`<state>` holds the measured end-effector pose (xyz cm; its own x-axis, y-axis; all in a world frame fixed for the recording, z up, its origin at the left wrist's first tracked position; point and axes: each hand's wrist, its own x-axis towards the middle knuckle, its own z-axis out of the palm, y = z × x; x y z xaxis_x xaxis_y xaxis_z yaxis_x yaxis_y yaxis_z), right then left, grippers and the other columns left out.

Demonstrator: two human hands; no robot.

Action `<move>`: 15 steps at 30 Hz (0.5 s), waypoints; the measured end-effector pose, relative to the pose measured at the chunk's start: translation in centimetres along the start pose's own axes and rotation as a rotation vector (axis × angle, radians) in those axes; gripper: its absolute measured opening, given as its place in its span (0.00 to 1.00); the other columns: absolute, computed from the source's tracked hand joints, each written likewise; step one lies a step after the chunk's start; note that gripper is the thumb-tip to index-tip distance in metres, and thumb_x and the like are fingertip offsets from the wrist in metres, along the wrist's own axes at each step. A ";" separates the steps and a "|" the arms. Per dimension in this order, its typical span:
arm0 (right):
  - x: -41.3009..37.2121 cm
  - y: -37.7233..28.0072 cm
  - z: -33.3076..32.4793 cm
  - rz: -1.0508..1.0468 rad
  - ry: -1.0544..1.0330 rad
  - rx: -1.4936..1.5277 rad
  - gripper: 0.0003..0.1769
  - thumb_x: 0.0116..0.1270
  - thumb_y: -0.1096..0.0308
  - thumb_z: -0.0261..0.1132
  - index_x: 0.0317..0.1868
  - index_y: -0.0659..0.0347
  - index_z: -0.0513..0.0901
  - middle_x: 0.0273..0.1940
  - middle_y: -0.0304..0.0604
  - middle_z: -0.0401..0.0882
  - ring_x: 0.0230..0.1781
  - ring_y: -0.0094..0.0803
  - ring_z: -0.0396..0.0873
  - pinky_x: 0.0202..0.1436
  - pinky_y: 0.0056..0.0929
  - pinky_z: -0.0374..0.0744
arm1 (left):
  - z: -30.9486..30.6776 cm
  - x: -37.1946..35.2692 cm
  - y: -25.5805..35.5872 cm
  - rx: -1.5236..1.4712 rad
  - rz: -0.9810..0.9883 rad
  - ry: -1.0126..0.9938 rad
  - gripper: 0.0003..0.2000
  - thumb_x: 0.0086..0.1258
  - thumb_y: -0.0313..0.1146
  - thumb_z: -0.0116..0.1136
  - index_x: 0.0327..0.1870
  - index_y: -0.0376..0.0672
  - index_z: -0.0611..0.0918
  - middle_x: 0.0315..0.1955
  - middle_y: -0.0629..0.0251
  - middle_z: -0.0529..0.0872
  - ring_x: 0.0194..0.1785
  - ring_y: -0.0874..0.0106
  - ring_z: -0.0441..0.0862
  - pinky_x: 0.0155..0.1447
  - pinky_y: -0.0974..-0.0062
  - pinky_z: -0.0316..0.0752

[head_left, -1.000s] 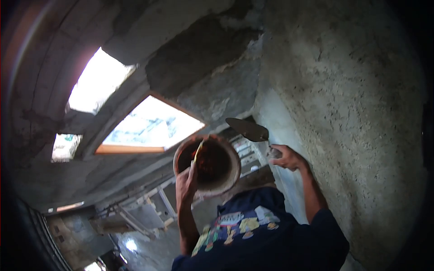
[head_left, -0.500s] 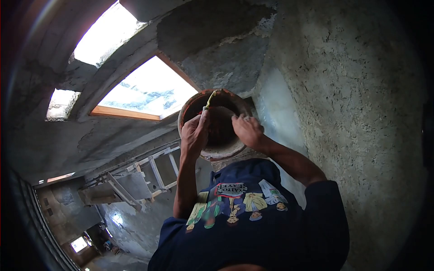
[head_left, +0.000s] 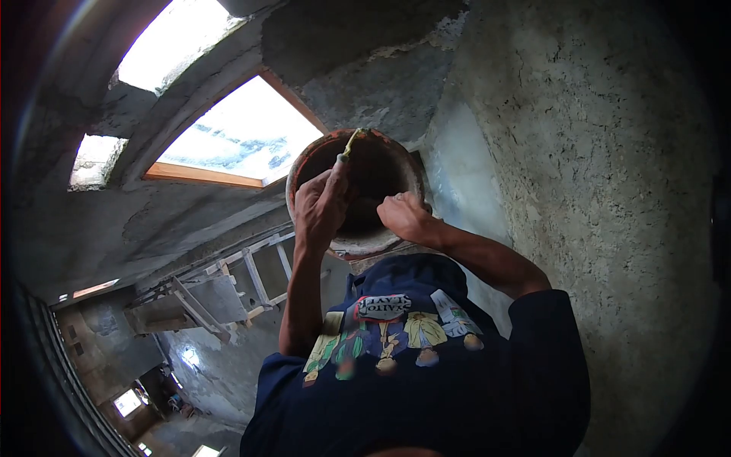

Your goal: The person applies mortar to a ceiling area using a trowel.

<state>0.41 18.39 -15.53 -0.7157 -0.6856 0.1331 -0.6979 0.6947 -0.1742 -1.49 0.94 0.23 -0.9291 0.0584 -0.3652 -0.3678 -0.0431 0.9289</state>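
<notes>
A round bucket (head_left: 417,177) with a worn reddish rim and a dark inside is in front of my chest. A yellowish cord (head_left: 351,143) runs from its far rim down to my left hand (head_left: 320,207). That hand is closed at the cord's lower end, thumb pointing up, over the bucket's left side. My right hand (head_left: 408,216) is closed over the bucket's near right side, knuckles up. What its fingers hold, if anything, is hidden. The bucket's contents are too dark to make out.
A rough plastered wall (head_left: 601,198) rises on the right. A wood-framed window opening (head_left: 244,137) is at the upper left, with smaller openings beside it. Below left stands a wooden ladder-like frame (head_left: 257,276). My dark printed shirt (head_left: 411,381) fills the lower middle.
The bucket and both hands sit slightly higher and further left in view. My right hand has come down from inside the bucket toward its near right rim. My left hand stays at the cord.
</notes>
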 end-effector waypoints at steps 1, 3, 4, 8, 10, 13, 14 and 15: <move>0.1 -0.1 -1.7 -0.013 0.123 -0.126 0.03 0.53 0.67 0.60 0.27 0.54 0.81 0.24 0.41 0.76 0.26 0.32 0.80 0.29 0.35 0.74 | -0.4 -0.1 -0.1 0.000 -0.010 -0.014 0.22 0.76 0.49 0.48 0.19 0.48 0.68 0.13 0.81 0.62 0.15 0.88 0.57 0.18 0.84 0.49; 2.7 -0.5 -6.1 0.217 -0.335 0.015 0.07 0.54 0.69 0.60 0.31 0.59 0.83 0.23 0.42 0.79 0.25 0.32 0.82 0.23 0.34 0.78 | -0.9 -0.6 0.1 0.024 -0.024 -0.057 0.22 0.76 0.48 0.47 0.20 0.47 0.70 0.13 0.80 0.63 0.16 0.88 0.58 0.18 0.85 0.50; 3.5 -0.5 -5.1 0.219 -0.334 0.017 0.07 0.54 0.69 0.60 0.31 0.59 0.83 0.23 0.42 0.79 0.25 0.32 0.82 0.23 0.34 0.78 | -0.7 -0.6 0.4 0.026 -0.025 -0.058 0.22 0.76 0.48 0.47 0.20 0.47 0.70 0.13 0.80 0.63 0.16 0.88 0.58 0.18 0.85 0.50; 4.0 -0.4 0.0 0.561 -0.178 -0.427 0.11 0.57 0.70 0.59 0.36 0.65 0.84 0.26 0.40 0.81 0.27 0.32 0.83 0.18 0.35 0.79 | 1.0 -0.9 1.8 0.153 0.021 -0.033 0.22 0.77 0.47 0.46 0.21 0.43 0.72 0.13 0.79 0.64 0.16 0.87 0.61 0.19 0.84 0.53; 3.7 -1.1 0.0 0.576 -0.215 -0.333 0.08 0.57 0.71 0.60 0.36 0.66 0.80 0.29 0.48 0.82 0.30 0.32 0.84 0.25 0.27 0.80 | 2.0 -0.8 1.9 0.134 0.000 -0.053 0.22 0.77 0.46 0.46 0.22 0.41 0.73 0.13 0.78 0.65 0.17 0.86 0.61 0.20 0.83 0.54; 3.0 -2.2 1.4 0.556 -0.146 -0.147 0.06 0.58 0.71 0.59 0.33 0.64 0.79 0.29 0.49 0.82 0.29 0.34 0.84 0.28 0.30 0.82 | 2.6 -0.7 1.3 0.272 0.060 -0.085 0.22 0.76 0.44 0.47 0.21 0.38 0.73 0.13 0.75 0.67 0.18 0.84 0.62 0.21 0.79 0.55; 2.8 -2.3 2.2 0.532 -0.090 -0.029 0.06 0.58 0.71 0.59 0.33 0.64 0.79 0.29 0.49 0.82 0.28 0.36 0.83 0.28 0.31 0.82 | 2.6 -0.7 1.3 0.276 0.058 -0.088 0.22 0.76 0.44 0.47 0.21 0.38 0.73 0.13 0.75 0.67 0.18 0.84 0.62 0.21 0.79 0.55; 2.8 -2.4 1.8 0.456 -0.204 0.067 0.05 0.58 0.71 0.58 0.34 0.62 0.78 0.28 0.48 0.80 0.27 0.37 0.82 0.30 0.33 0.82 | 2.7 -0.7 1.3 0.298 0.136 -0.092 0.22 0.76 0.43 0.48 0.21 0.37 0.73 0.13 0.74 0.67 0.18 0.84 0.62 0.22 0.79 0.56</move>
<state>0.12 14.44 -16.50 -0.9228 -0.3488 -0.1635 -0.3074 0.9226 -0.2332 -1.27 3.49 1.88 -0.9567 0.1622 -0.2418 -0.2003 0.2360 0.9509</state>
